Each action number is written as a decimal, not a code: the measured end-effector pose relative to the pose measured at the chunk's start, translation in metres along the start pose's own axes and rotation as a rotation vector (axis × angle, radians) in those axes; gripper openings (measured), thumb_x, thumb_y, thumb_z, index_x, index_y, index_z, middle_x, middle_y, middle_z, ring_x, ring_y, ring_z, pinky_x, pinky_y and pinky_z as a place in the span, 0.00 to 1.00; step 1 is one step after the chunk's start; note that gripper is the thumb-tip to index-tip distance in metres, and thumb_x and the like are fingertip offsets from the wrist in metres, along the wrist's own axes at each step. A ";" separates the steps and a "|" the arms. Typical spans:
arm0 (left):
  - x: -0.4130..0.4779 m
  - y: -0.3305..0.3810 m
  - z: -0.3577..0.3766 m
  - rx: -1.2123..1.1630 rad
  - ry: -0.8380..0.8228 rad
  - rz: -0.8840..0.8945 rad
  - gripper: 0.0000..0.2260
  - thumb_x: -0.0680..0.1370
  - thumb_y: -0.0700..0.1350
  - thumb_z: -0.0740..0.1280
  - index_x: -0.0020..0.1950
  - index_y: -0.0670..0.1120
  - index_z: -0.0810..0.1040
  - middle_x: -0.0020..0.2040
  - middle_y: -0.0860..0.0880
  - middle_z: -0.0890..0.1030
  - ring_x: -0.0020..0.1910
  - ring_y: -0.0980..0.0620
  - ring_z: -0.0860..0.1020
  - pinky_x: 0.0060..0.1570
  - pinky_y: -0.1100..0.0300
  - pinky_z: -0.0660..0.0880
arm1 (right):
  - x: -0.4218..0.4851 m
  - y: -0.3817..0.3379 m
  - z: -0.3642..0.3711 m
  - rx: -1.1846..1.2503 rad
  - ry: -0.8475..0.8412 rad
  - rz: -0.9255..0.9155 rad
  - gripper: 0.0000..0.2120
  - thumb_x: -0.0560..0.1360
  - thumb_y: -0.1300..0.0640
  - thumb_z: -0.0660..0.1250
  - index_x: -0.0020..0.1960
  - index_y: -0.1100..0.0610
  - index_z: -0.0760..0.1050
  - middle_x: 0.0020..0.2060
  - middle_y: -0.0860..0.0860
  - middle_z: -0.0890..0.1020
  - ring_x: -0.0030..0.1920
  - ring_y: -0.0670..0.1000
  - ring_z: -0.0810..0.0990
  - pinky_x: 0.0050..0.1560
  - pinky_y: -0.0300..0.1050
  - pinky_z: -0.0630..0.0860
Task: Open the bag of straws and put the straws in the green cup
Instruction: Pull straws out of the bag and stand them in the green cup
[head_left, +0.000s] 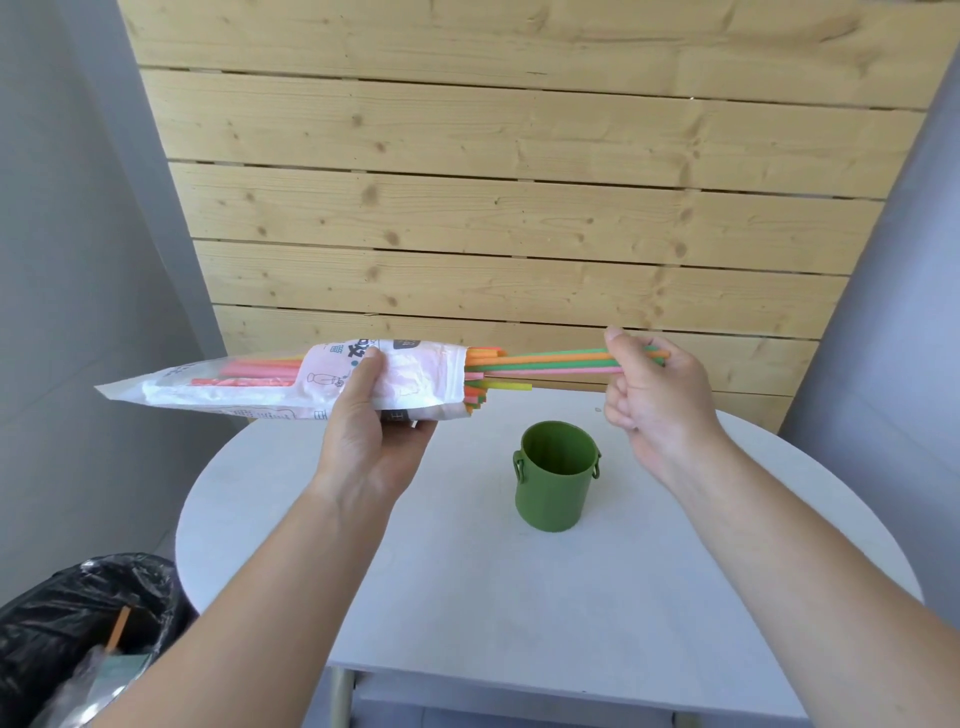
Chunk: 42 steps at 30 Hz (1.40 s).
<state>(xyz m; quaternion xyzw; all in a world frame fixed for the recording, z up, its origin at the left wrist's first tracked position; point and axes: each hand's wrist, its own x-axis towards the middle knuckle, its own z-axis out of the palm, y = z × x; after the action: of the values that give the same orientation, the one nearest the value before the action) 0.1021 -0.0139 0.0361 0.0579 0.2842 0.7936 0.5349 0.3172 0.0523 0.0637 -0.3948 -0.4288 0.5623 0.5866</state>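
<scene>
As the bag (291, 384) is already open at its mouth, the step in hand is judged to be extraction: straws out of the bag, cup not yet loaded.

Left hand (374, 421): the bag is gripped at mid-length from below, thumb laid over the top, the rest wrapped underneath. It is held roughly level in the air over the worktop's (467, 597) left edge, mouth pointed right.

Right hand (654, 400): a small bunch of straws (550, 360) is pinched between the thumb and curled fingers (621, 402) near the far ends. The bunch is partly out, with its near ends inside the mouth. The other straws are in the bag, a few tips poking out.

Cup (558, 475): upright on the worktop, below and slightly right of the bag mouth, apart from both hands. No straws are seen in it, though the bottom is not fully visible.

Next move, as judged:
- The bunch has to be pulled clear of the mouth to the right.
- It then has to be swung upright and lowered end-first into the cup.
- The bag should be kept level, or the loose tips at the mouth may slide out.
- The straws look long against the cup, so tipping is a risk and centred placement is advised.

A bin (78, 623) with a black liner is seen lower left.
</scene>
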 end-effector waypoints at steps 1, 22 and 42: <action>0.000 0.001 -0.002 -0.006 -0.002 0.002 0.05 0.82 0.44 0.69 0.53 0.43 0.80 0.46 0.46 0.87 0.54 0.45 0.85 0.53 0.46 0.82 | 0.002 -0.004 -0.005 -0.004 -0.007 -0.003 0.13 0.78 0.58 0.70 0.39 0.55 0.69 0.22 0.47 0.59 0.21 0.47 0.55 0.24 0.37 0.51; 0.005 -0.003 -0.025 0.030 0.038 -0.029 0.07 0.81 0.45 0.69 0.56 0.44 0.80 0.56 0.45 0.85 0.60 0.45 0.84 0.62 0.43 0.79 | 0.017 -0.082 -0.093 -0.323 0.013 -0.125 0.13 0.80 0.56 0.67 0.39 0.54 0.67 0.20 0.43 0.60 0.20 0.45 0.57 0.20 0.35 0.55; -0.011 -0.016 -0.015 0.111 -0.002 -0.089 0.10 0.81 0.45 0.69 0.61 0.43 0.79 0.55 0.44 0.86 0.60 0.45 0.84 0.59 0.46 0.80 | 0.038 -0.112 -0.049 -0.933 -0.255 -0.160 0.15 0.77 0.51 0.71 0.36 0.55 0.71 0.27 0.50 0.62 0.26 0.51 0.58 0.27 0.40 0.57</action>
<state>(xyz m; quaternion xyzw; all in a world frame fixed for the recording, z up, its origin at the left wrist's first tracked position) 0.1142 -0.0256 0.0172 0.0756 0.3296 0.7519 0.5660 0.3994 0.0851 0.1566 -0.5091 -0.7325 0.3073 0.3315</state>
